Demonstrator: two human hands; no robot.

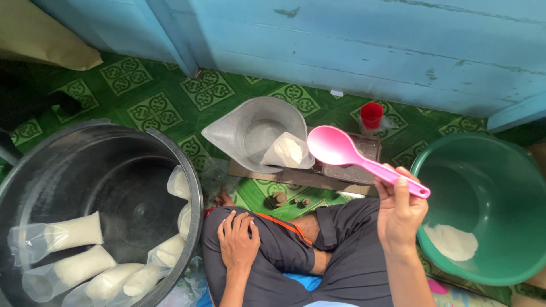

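My right hand grips the handle of a pink plastic spoon, raised with its empty bowl toward the scale. Just left of the spoon's bowl, a metal scale pan holds a clear bag of white powder. My left hand rests flat on my left knee, fingers spread, holding nothing. I sit cross-legged in dark trousers on the floor.
A big black tub at left holds several filled clear bags of white powder. A green basin at right has a little white powder in its bottom. A small red cup stands by the blue wooden wall. Two small weights lie on the green patterned floor.
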